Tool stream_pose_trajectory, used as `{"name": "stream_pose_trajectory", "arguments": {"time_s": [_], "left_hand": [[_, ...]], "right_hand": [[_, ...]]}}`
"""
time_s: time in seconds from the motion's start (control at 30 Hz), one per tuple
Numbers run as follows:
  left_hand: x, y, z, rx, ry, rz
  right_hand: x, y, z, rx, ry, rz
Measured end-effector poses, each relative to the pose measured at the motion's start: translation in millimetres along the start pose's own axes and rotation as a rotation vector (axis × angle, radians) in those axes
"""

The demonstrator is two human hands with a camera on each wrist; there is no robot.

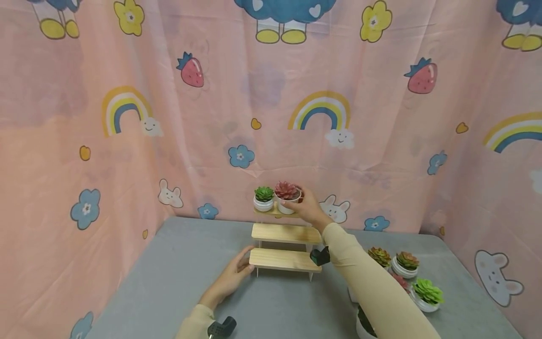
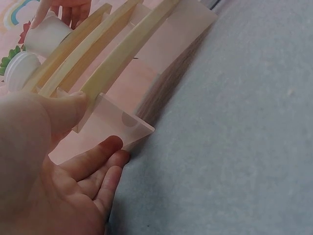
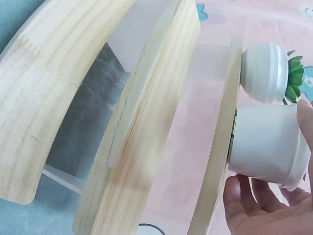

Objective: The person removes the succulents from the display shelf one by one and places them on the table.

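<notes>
My right hand (image 1: 309, 206) grips the white pot of a red succulent (image 1: 286, 190) on the top shelf of a three-step wooden stand (image 1: 285, 233). In the right wrist view, the base of that white pot (image 3: 266, 142) is right at the shelf surface, with fingers and thumb around its rim end. A green succulent (image 1: 264, 194) in a ribbed white pot stands just left of it. My left hand (image 1: 230, 278) holds the left end of the lowest step. In the left wrist view its thumb (image 2: 73, 105) is on the board's end, its fingertips at the clear side support (image 2: 120, 120).
Several more potted succulents (image 1: 426, 292) stand on the grey table (image 1: 169, 278) at the right, partly hidden by my right sleeve (image 1: 372, 278). A pink patterned cloth (image 1: 271, 169) hangs close behind the stand and along both sides.
</notes>
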State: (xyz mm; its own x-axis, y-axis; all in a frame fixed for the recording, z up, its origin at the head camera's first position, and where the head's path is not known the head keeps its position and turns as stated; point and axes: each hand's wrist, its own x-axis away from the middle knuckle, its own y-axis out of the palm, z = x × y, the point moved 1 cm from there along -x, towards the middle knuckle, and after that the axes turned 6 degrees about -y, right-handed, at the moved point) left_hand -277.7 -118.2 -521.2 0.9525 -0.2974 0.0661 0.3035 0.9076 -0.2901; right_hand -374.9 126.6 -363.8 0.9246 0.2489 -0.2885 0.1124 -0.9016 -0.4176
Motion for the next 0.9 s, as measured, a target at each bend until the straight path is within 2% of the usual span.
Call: {"name": "stream_pose_trajectory", "arguments": {"time_s": [0.27, 0.43, 0.9], "left_hand": [[-1.3, -0.8, -1.5, 0.014, 0.006, -0.005], [-1.8, -0.9, -2.1, 0.011, 0.003, -0.005], [-0.7, -0.9, 0.5, 0.013, 0.006, 0.003]], "right_hand": [[9, -7, -11, -0.003, 0.038, -0.025], [9, -9, -3, -0.002, 0.024, -0.016], [28, -26, -18, 0.006, -0.012, -0.025]]}}
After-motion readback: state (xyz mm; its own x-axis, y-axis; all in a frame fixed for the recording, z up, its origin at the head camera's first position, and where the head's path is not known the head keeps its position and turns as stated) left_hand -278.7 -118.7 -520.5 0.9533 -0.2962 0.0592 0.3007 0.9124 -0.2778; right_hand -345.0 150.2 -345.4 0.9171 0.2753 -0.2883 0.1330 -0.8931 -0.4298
